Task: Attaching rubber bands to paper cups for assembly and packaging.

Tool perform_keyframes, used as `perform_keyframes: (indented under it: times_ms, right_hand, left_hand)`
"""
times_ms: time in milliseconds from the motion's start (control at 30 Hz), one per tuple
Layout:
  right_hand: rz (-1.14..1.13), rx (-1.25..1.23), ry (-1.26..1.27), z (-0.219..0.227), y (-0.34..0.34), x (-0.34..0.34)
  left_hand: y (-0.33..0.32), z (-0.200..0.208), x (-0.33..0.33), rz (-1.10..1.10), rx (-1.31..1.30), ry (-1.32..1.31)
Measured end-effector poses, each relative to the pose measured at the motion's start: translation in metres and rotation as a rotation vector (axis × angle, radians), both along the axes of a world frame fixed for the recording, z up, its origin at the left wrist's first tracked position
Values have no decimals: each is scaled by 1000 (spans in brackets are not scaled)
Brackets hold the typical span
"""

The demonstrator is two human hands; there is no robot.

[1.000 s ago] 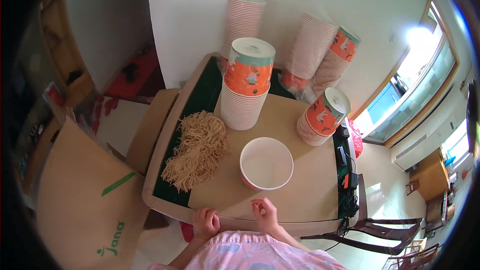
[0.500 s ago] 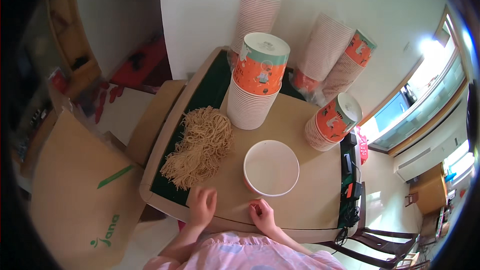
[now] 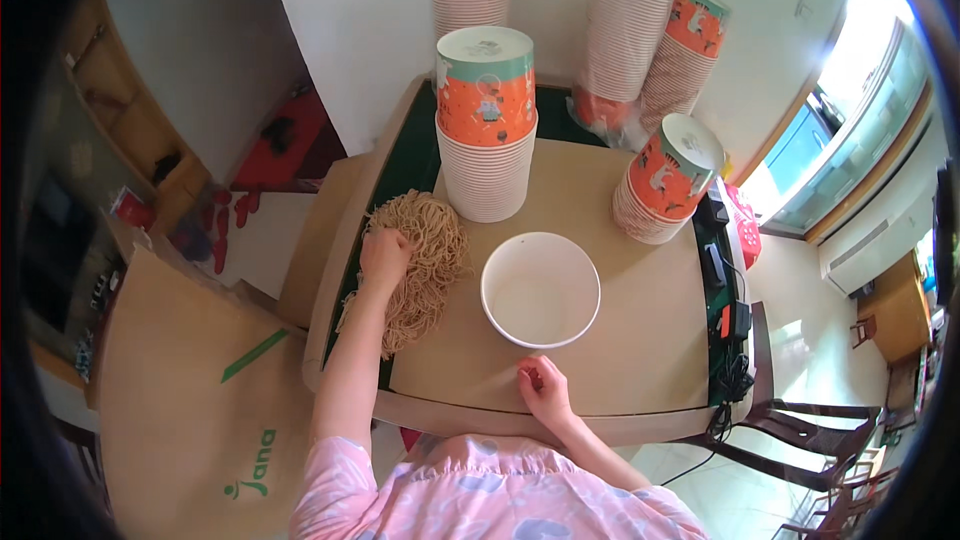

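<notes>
My left hand point(image 3: 385, 258) rests on a heap of thin, tangled beige strands point(image 3: 425, 290) at the left of the table. Its fingers are curled down into the strands, and the fingertips are hidden. A white round paper tub point(image 3: 541, 290) stands upright with its mouth up in the middle, and its inside looks bare. Just in front of the tub, on the near side, my right hand point(image 3: 545, 387) lies with its fingers curled closed. A dark reddish patch shows between those fingers, too small to name.
Behind the tub rises a tall stack of upside-down tubs point(image 3: 487, 130) with an orange and green pattern. A shorter stack point(image 3: 668, 180) leans at the right. Plastic-wrapped stacks point(image 3: 625, 50) stand by the wall. Power strips and cables point(image 3: 735, 320) line the right edge; a cardboard box point(image 3: 190, 390) is at left.
My left hand has moved forward and left from the table's near edge onto the strands. The right hand stays curled near the tub. The view has shifted a little.
</notes>
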State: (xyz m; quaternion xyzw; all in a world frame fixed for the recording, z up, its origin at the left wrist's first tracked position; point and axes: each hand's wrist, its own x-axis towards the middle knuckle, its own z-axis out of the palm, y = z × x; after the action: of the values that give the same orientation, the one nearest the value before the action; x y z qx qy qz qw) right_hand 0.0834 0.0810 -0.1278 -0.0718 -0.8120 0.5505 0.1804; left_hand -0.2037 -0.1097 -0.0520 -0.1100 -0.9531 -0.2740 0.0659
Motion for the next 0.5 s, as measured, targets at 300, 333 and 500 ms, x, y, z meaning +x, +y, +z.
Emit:
perform_keyframes:
  times_ms: [300,333,500]
  right_hand:
    - [21,4,19,-4,0,1]
    - [21,14,24,-5,1,1]
    - [15,18,19,-8,-2,0]
  left_hand:
    - [-34,147,-10,-125,736,155]
    - [-35,172,-4,-128,825,140]
    - [-39,215,-1,-351,389,239]
